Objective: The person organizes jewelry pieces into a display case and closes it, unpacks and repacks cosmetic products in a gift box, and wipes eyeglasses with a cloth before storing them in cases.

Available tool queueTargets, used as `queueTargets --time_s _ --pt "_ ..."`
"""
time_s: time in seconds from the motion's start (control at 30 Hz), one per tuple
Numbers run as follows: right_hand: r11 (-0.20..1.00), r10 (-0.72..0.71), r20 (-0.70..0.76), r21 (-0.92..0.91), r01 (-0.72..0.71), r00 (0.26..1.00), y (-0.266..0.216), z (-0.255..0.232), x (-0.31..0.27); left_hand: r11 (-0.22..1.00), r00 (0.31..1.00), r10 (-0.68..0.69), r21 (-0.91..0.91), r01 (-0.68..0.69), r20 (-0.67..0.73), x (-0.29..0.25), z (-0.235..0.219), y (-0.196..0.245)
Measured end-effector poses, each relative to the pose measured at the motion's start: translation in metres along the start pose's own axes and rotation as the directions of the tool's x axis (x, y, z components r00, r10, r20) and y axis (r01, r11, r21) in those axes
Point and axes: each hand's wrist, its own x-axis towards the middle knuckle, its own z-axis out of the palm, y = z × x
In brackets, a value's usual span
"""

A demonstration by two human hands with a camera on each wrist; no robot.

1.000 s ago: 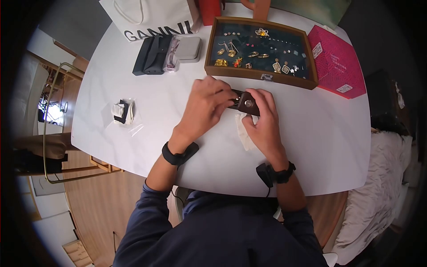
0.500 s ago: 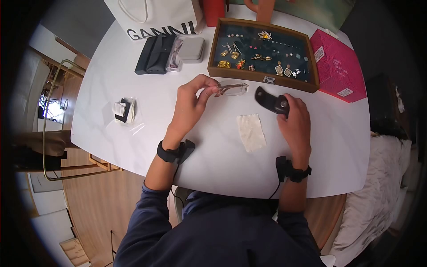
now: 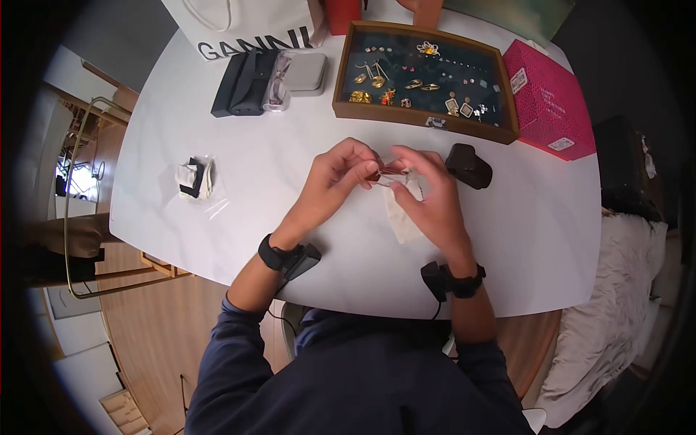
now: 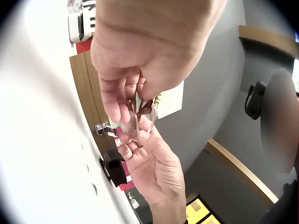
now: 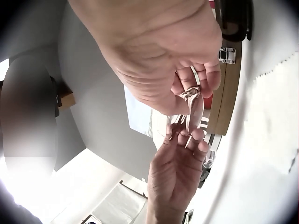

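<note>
Both hands hold a pair of clear-framed glasses (image 3: 392, 174) above the table. The left hand (image 3: 335, 179) pinches the brown temple side between thumb and fingers. On the other side, the right hand (image 3: 433, 199) grips the glasses with thumb and fingers, as the right wrist view shows at the glasses (image 5: 194, 107). A dark case (image 3: 469, 167) stands on the table just right of the right hand. Beneath the hands lies a cream cloth (image 3: 403, 220), partly covered by the right hand.
At the back are a wooden jewellery box (image 3: 426, 123), a pink box (image 3: 549, 101), a white paper bag (image 3: 246, 25), a black case (image 3: 250, 83), other glasses (image 3: 278, 83) and a grey case (image 3: 305, 73). A small plastic-wrapped bundle (image 3: 194, 179) lies left on the white table (image 3: 181, 246).
The dark case was let go and now stands on the table. The right hand moved left and took hold of the glasses, which the left hand had drawn out of the case.
</note>
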Motion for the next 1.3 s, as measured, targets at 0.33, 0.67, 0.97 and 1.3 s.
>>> queueTargets --time_s 0.33,0.67,0.97,1.3 --pt "0.909 0.158 -0.065 0.400 -0.119 0.985 0.023 0.017 -0.001 0.944 0.998 -0.052 0.328 0.043 0.019 0.003 -0.025 0.015" --pt "0.947 -0.128 -0.115 -0.310 0.086 0.985 0.032 0.008 0.002 0.890 0.994 0.012 0.451 -0.060 0.108 0.000 -0.051 0.002" --pt "0.978 0.208 -0.136 0.001 -0.210 0.969 0.056 0.001 0.001 0.954 0.988 -0.047 0.299 0.002 0.144 -0.004 -0.063 -0.005" --pt "0.864 0.089 -0.027 -0.496 -0.091 0.996 0.024 -0.017 -0.010 0.985 0.994 -0.071 0.165 0.057 0.080 -0.001 -0.068 0.001"
